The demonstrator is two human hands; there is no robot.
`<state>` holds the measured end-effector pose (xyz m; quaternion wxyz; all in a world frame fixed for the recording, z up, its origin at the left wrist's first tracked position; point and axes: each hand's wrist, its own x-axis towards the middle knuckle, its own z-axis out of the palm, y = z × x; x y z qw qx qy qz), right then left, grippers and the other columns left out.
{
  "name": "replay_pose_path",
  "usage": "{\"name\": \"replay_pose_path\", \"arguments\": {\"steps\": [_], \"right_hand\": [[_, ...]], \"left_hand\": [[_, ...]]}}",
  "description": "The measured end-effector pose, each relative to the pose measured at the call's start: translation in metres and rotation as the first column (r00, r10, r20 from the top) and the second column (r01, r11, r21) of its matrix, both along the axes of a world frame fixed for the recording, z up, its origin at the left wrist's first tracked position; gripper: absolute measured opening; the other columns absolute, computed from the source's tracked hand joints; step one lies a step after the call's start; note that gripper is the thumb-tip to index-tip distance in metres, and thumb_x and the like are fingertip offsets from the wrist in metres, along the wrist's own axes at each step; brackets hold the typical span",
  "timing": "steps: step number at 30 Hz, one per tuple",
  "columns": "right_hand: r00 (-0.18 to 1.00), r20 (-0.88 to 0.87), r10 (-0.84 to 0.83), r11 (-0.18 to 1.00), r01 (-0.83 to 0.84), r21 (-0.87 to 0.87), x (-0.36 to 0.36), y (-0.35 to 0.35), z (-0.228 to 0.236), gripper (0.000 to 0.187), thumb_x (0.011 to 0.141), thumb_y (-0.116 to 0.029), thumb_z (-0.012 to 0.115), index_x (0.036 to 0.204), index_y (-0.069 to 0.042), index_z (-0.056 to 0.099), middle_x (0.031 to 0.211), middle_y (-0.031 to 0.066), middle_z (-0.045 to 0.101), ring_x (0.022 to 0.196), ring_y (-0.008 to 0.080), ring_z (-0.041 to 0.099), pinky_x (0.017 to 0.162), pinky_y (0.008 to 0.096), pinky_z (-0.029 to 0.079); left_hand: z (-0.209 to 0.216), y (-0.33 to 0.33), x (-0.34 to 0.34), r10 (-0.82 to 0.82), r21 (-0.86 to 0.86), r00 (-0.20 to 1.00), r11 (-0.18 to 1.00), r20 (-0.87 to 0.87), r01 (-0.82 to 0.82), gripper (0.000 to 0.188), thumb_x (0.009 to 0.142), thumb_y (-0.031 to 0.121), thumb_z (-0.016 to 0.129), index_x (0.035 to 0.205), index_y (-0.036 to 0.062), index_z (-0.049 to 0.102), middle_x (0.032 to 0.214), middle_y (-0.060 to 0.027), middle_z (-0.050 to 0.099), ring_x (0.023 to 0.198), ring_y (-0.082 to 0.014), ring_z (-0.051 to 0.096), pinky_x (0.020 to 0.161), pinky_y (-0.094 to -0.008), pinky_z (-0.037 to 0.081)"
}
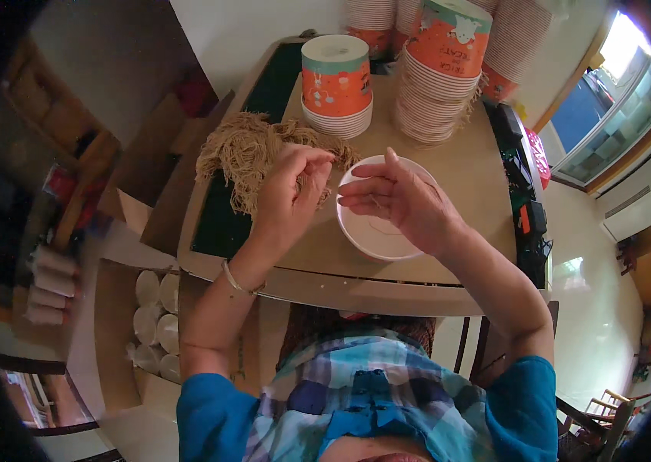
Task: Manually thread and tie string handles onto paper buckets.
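Observation:
A round paper bucket [375,240] with a white inside stands on the table in front of me, its mouth facing up. A thin strand shows faintly inside it. Over the bucket's right side is my right hand [406,202], its fingers stretched toward the left and nothing plain to see in them. My left hand [292,192] is just left of the bucket, in front of a heap of tan twine [245,158]. Its fingers are curled in toward the thumb; whatever they may pinch is too small to make out.
Behind the bucket stand a short stack of upturned orange-and-green paper buckets [336,85] and a taller stack [441,85], with more stacks at the back. Dark devices [529,219] line the table's right edge. On the floor at left, a cardboard box [121,339] holds white rolled shapes.

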<state>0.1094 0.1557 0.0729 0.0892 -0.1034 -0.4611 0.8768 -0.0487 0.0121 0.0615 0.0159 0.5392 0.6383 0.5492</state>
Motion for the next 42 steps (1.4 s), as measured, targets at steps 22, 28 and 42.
{"name": "replay_pose_path", "arguments": {"steps": [22, 28, 42], "right_hand": [[0.999, -0.032, -0.018, 0.986, 0.023, 0.166, 0.014, -0.015, -0.012, 0.035, 0.104, -0.028, 0.046, 0.12, 0.001, 0.055, 0.109, 0.0124, 0.065, 0.101, 0.0191, 0.065, 0.09, 0.03, 0.052], [0.998, 0.057, -0.019, 0.921, -0.005, 0.389, 0.011, -0.017, -0.003, 0.018, 0.099, -0.015, 0.057, 0.109, 0.001, 0.057, 0.089, 0.0092, 0.066, 0.079, 0.0133, 0.064, 0.069, 0.0263, 0.053], [0.966, -0.051, -0.254, 0.493, 0.175, 0.852, 0.003, -0.017, -0.025, 0.012, 0.09, -0.012, 0.061, 0.089, -0.002, 0.068, 0.078, 0.0119, 0.069, 0.071, 0.0179, 0.065, 0.063, 0.0316, 0.05]], "left_hand": [[-0.008, 0.005, 0.027, -0.09, 0.041, 0.996, 0.995, 0.008, 0.09, 0.01, 0.082, 0.007, 0.074, 0.09, 0.005, 0.068, 0.097, -0.0051, 0.057, 0.088, -0.0175, 0.058, 0.076, -0.0289, 0.048], [-0.032, 0.008, 0.013, -0.217, 0.053, 0.905, 0.976, 0.366, 0.213, 0.009, 0.088, 0.008, 0.071, 0.096, 0.0063, 0.067, 0.094, 0.0009, 0.058, 0.087, -0.0073, 0.056, 0.077, -0.024, 0.047], [-0.034, 0.015, 0.0, -0.304, 0.197, 0.596, 0.951, 0.744, 0.239, 0.008, 0.095, 0.01, 0.062, 0.1, 0.0048, 0.066, 0.093, -0.0017, 0.067, 0.087, -0.0092, 0.062, 0.082, -0.0251, 0.051]]}}
